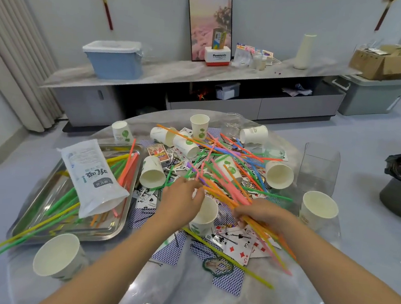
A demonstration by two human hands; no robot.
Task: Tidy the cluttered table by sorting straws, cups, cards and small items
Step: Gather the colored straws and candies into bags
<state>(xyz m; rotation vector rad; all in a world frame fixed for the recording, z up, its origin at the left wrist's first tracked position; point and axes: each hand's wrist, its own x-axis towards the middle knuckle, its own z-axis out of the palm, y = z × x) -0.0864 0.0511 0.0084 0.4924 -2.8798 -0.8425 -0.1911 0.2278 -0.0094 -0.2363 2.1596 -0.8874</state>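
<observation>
Right hand [260, 212] is gripping a loose bundle of straws [270, 234], mostly orange, yellow and pink, its fingers curled round them where they fan out over the face-up playing cards [239, 243]. Left hand [183, 195] is reaching into the tangled straw pile [220, 164] at mid-table, fingertips closing on what looks like a pink straw near an upright paper cup [203, 217]; motion blur is hiding the exact pinch, so I cannot tell whether it is already holding one.

Straws are lying in three places: the held bundle, the pile across the tipped cups and cards, and those already resting in the steel tray [34, 223] on the left, partly under a white plastic sleeve [91, 177].

To do this step well, the left hand is probably best lifting straws off the top of the heap instead of dragging buried ones, since those underneath are threading between cups and would tip them or scatter cards. Feeding each straw into the right hand with ends aligned should keep the bundle from splaying. The cup under the left wrist is sitting close enough to be knocked. Small hairpins [145, 214] among the cards could ride along if the fingers scoop too low.
</observation>
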